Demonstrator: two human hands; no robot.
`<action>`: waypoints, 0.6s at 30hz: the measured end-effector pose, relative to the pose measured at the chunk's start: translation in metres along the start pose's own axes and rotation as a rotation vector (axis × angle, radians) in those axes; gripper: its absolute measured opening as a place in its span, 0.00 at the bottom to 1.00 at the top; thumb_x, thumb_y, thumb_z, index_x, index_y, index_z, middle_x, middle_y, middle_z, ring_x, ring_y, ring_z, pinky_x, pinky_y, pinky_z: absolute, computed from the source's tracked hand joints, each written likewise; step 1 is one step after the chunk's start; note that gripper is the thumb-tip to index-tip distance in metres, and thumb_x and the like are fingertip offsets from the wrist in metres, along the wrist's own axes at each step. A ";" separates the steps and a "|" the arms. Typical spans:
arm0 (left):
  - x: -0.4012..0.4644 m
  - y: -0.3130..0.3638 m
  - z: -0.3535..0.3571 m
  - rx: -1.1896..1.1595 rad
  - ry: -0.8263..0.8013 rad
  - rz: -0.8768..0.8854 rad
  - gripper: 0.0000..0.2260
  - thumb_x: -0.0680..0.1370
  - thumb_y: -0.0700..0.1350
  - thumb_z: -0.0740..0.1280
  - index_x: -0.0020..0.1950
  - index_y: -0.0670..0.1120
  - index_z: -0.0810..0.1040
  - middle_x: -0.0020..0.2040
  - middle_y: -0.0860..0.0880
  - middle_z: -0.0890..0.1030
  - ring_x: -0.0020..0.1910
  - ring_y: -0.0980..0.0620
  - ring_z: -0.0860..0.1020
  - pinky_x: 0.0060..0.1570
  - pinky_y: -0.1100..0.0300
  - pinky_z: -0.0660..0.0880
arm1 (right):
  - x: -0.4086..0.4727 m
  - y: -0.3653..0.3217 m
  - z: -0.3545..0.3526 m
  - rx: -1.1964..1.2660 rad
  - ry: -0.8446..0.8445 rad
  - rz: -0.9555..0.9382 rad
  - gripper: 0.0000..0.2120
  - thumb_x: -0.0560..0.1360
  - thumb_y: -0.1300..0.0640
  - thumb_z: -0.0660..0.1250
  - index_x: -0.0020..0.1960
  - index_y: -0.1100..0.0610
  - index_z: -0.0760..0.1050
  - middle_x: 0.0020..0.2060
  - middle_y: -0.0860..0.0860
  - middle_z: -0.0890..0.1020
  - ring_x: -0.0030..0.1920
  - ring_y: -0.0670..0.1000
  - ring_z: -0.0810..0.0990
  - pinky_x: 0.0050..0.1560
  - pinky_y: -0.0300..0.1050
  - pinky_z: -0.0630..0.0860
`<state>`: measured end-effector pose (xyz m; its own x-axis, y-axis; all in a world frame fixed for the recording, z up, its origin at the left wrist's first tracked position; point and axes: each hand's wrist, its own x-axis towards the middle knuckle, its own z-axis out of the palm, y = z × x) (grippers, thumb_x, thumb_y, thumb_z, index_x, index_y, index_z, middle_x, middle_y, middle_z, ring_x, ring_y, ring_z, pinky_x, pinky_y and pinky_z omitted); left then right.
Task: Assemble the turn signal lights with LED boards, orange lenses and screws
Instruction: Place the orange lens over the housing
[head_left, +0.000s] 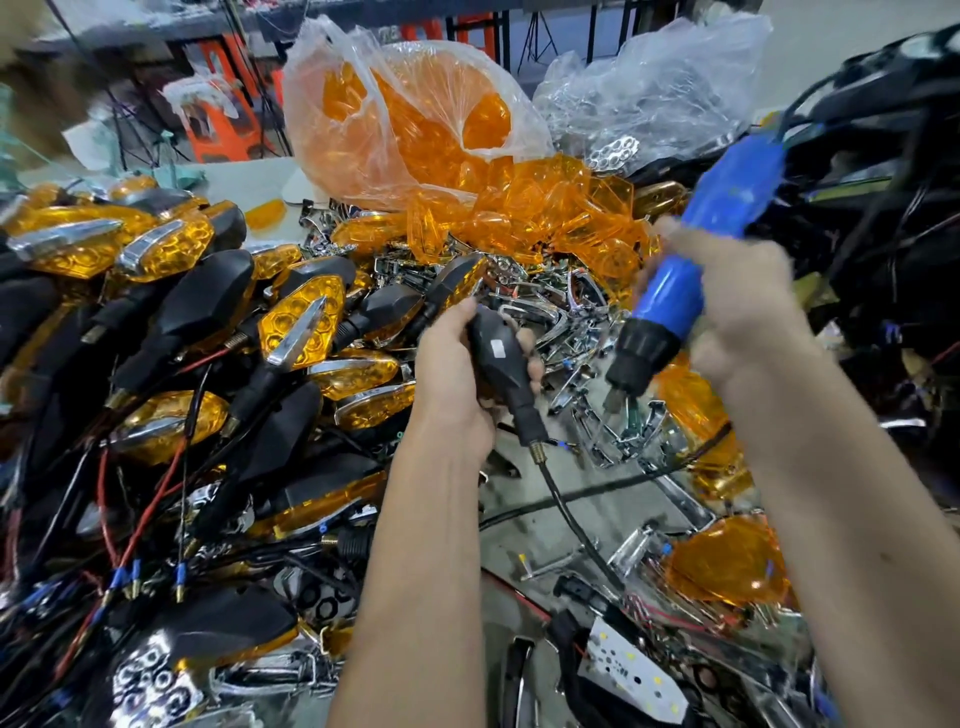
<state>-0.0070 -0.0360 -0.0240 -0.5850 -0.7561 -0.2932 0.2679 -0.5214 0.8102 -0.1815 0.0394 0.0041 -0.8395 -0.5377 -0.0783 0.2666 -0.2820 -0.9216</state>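
My left hand (457, 374) curled round the black signal housing (496, 353) above the chrome clutter; my right hand (727, 306) gripped the blue screwdriver (675, 291). I judged the bit should sit square before driving

Beside the blue-and-black screwdriver (691, 270), loose lenses (519, 208) glow clear orange, honeycomb-patterned, above shiny chrome trims (571, 322); left of it, housings (197, 306) are matte black.

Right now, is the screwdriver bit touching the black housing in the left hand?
Apart. Head view shows a clear gap between the blue screwdriver bit and the black housing.
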 end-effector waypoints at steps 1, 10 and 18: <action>0.001 0.000 -0.002 -0.026 -0.016 0.000 0.17 0.85 0.54 0.54 0.48 0.42 0.74 0.36 0.44 0.78 0.30 0.46 0.76 0.29 0.59 0.75 | -0.001 0.007 0.000 -0.073 -0.022 0.040 0.24 0.74 0.66 0.75 0.66 0.67 0.70 0.46 0.58 0.79 0.37 0.53 0.80 0.39 0.49 0.82; 0.006 0.001 -0.007 -0.125 -0.105 -0.031 0.17 0.85 0.44 0.57 0.63 0.39 0.82 0.52 0.41 0.81 0.49 0.44 0.80 0.57 0.46 0.78 | -0.006 0.032 -0.001 -0.822 -0.055 -0.032 0.20 0.73 0.54 0.78 0.59 0.58 0.72 0.48 0.55 0.78 0.44 0.55 0.77 0.44 0.50 0.75; 0.004 0.004 -0.002 -0.161 -0.071 0.106 0.15 0.81 0.43 0.66 0.66 0.39 0.79 0.56 0.42 0.82 0.54 0.48 0.80 0.57 0.54 0.79 | -0.036 0.001 0.021 -1.144 -0.318 -0.382 0.19 0.76 0.37 0.72 0.58 0.49 0.83 0.51 0.48 0.84 0.53 0.49 0.82 0.54 0.48 0.79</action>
<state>-0.0067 -0.0414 -0.0225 -0.5982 -0.7833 -0.1693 0.4462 -0.5010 0.7415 -0.1408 0.0413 0.0141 -0.5783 -0.7870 0.2151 -0.6672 0.3045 -0.6798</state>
